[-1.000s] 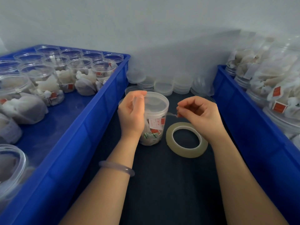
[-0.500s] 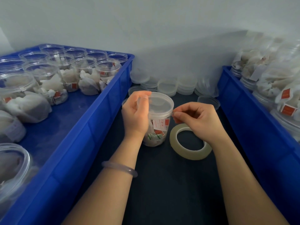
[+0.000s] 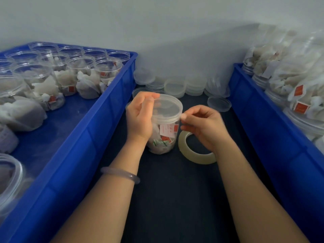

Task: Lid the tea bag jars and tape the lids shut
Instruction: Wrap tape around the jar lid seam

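A clear jar of tea bags [image 3: 163, 135] stands on the dark mat between two crates, with its translucent lid [image 3: 167, 107] on top. My left hand [image 3: 140, 118] grips the jar's left side, thumb and fingers up at the lid's rim. My right hand [image 3: 203, 127] is at the lid's right edge with curled fingers, its thumb pressed against the rim, pinching a short clear tape strip that is barely visible. The tape roll [image 3: 192, 153] lies flat on the mat just right of the jar, partly under my right wrist.
A blue crate [image 3: 105, 123] on the left holds several open jars of tea bags [image 3: 84, 74]. Another blue crate [image 3: 254, 123] on the right holds stacked filled jars [image 3: 296, 95]. Piles of spare lids [image 3: 175, 86] sit by the back wall, and one loose lid [image 3: 219, 103] lies nearer.
My right hand has moved left from a stretched-out strip of tape to the lid's rim, closing the gap. The left hand has kept its grip on the jar.
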### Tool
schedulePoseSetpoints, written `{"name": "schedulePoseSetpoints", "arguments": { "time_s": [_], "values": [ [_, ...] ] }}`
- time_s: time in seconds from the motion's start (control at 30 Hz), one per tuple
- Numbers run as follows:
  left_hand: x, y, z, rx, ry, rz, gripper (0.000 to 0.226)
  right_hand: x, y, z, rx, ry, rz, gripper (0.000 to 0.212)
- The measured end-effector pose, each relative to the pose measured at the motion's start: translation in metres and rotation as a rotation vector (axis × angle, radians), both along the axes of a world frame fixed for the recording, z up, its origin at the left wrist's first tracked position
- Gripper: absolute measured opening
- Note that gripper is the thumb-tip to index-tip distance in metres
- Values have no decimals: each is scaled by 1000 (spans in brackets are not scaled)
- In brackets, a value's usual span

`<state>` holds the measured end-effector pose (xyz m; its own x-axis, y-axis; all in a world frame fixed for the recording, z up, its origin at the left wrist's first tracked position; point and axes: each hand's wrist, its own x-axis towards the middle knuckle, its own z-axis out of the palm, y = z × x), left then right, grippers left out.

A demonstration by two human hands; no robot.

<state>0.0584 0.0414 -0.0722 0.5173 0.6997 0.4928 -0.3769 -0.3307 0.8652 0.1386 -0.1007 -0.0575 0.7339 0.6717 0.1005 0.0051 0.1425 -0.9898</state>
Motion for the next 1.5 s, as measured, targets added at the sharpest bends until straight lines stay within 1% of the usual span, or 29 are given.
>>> {"name": "schedulePoseSetpoints", "arguments": {
  "time_s": [0.07,0.1,0.17,0.2,0.27,0.33,0.37,0.43,0.47,0.53,0.57,0.63,0.7,0.77,0.83,0.87,0.9,0.93,0.97,1.03,1.07,1.1,1.17,1.2,1.27,1.37,1.4,1.47,1.5],
  "values": [
    [0,1,-2,7,-13,-45,26,1,3,-6,36,142,67,7],
    [0,2,-2,9,-18,-62,26,3,4,-9,70,205,97,11],
    [-1,4,-2,12,-23,-110,26,5,9,-16,184,346,162,27],
    [-1,4,-2,15,-21,-136,27,3,12,-17,215,401,176,29],
    [-4,1,0,11,-23,-184,27,-2,20,-19,154,442,84,18],
    [-6,-4,-2,-15,-34,-196,27,-4,21,-15,48,341,-78,16],
    [-5,-6,-2,-27,-26,-179,28,-4,22,-11,40,256,-154,16],
    [-5,-6,-4,-83,18,-164,36,-14,26,2,95,95,-264,18],
    [-6,-6,-4,-129,42,-190,37,-22,30,6,102,12,-293,21],
    [-7,-8,-5,-191,64,-249,31,-42,40,10,59,-162,-354,30],
    [-7,-9,-4,-192,59,-240,28,-50,46,9,52,-200,-416,35],
    [-7,-13,-2,-193,32,-171,29,-56,51,9,60,-166,-539,43],
    [-6,-18,-1,-220,25,-132,30,-56,50,11,34,-129,-588,38],
    [-9,-17,1,-222,77,-154,27,-55,48,12,-17,-149,-545,33],
    [-13,-9,5,-184,180,-243,25,-53,44,14,-47,-152,-437,31],
    [-15,-4,8,-166,232,-274,27,-52,41,16,-50,-148,-385,34],
    [-17,0,11,-164,256,-268,37,-52,37,16,-45,-146,-358,42],
    [-18,3,13,-189,240,-242,47,-52,33,16,-24,-135,-367,50],
    [-19,0,14,-219,196,-219,50,-54,32,13,3,-119,-395,54],
    [-19,-14,15,-185,123,-161,33,-64,36,7,24,-96,-460,55],
    [-18,-24,14,-151,103,-100,24,-69,40,4,17,-100,-514,52],
    [-15,-30,12,-144,72,-35,21,-73,44,2,18,-111,-582,43],
    [-9,-35,13,-179,43,47,24,-71,49,3,31,-120,-669,25],
    [-8,-35,14,-188,42,69,24,-68,51,4,29,-117,-680,24],
    [-8,-33,14,-168,38,46,23,-65,51,4,32,-120,-658,25],
    [-14,-33,6,-61,69,-6,21,-68,49,0,25,-126,-620,31],
    [-16,-34,5,-55,84,-9,21,-68,48,0,15,-119,-608,31],
    [-18,-37,10,-142,114,-11,15,-69,45,6,-21,-99,-569,31],
    [-20,-41,14,-200,127,-7,17,-70,42,11,-44,-85,-546,32]
  ]
}}
